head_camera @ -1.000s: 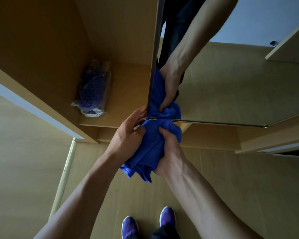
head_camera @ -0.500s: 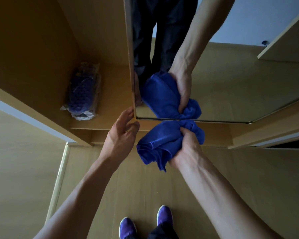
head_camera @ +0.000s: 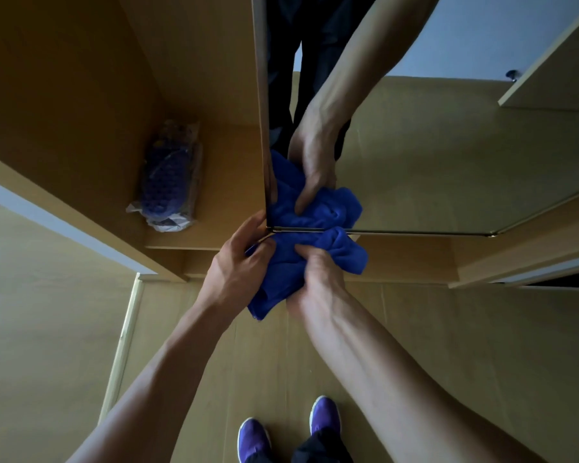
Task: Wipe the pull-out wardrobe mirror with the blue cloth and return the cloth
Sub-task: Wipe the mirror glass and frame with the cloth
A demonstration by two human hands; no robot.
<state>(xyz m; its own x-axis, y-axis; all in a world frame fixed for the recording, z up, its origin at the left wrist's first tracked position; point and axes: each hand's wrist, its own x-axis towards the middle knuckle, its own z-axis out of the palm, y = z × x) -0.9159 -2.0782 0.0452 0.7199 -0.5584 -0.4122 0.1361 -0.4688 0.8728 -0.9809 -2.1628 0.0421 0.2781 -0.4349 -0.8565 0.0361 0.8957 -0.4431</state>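
The right hand (head_camera: 318, 279) clamps the bunched, fuzzy blue cloth (head_camera: 291, 272) against the bottom corner of the glossy, metal-edged mirror (head_camera: 432, 155). The left hand (head_camera: 238, 265), at nine o'clock of the cloth, curls its fingers onto the cloth beside the mirror's corner. A crinkled plastic-wrapped bundle (head_camera: 169, 182) lies on the smooth wooden shelf (head_camera: 234, 182) at ten o'clock.

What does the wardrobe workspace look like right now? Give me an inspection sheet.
Surface: frameless pull-out mirror, lower left corner being worked.
Job's things: bunched blue terry cloth pressed at the mirror's bottom edge.
Clutter: clear plastic bag holding purple item on wooden wardrobe shelf.
Hands: left hand touches corner and cloth; right hand grips cloth, fingers curled.
Cables: nothing seen.
Surroundings: pale wood floor, purple shoes.
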